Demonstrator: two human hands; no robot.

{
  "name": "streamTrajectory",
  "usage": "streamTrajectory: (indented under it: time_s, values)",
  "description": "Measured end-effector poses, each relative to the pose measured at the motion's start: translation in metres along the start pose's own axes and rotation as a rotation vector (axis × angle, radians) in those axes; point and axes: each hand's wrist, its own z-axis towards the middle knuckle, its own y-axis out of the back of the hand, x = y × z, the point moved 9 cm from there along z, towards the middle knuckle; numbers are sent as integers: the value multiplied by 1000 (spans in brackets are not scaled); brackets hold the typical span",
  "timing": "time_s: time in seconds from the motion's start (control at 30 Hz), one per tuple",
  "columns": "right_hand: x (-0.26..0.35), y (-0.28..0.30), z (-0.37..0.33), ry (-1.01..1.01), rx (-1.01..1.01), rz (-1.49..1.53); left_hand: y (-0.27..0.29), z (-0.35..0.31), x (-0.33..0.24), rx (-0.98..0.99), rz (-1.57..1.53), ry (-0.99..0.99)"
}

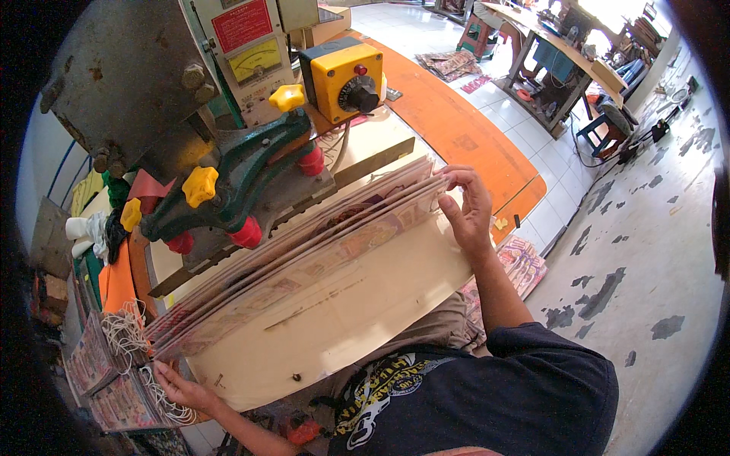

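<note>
A bundle of long printed plastic sheets [350, 235] stands on edge, slanting across a cream board [327, 319] in front of me. At its far right end my right hand [468, 209] is closed, thumb on the near side and fingers over the upper edge. My left hand [182, 391] is closed at the near left end, its fingertips partly hidden by the sheets. Just behind the bundle is a press machine with a dark green clamp frame [251, 175] and yellow knobs. A long metal bar [372, 163] runs beneath the frame, apart from both hands.
A yellow control box [342, 80] with a black dial sits on the orange table [456, 129]. At the left lie printed packs [125, 399] with white cords [125, 334]. More printed sheets [517, 266] lie by my right side. A worktable [555, 45] stands at the back right.
</note>
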Motion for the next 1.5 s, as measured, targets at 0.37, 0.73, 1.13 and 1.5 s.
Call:
streamTrajectory:
  time_s: [0.37, 0.73, 1.13, 1.5]
  values:
    - [-12, 1, -3, -173, 21, 291, 1, 1, 5, 16, -6, -13]
    - [-8, -10, 3, -217, 122, 254, 1, 2, 4, 9, -25, -26]
    - [-10, -9, 2, -195, 124, 222, -14, -5, 4, 84, -23, 64]
    - [-18, -5, -3, -212, 124, 239, -15, -6, 1, 75, -25, 120]
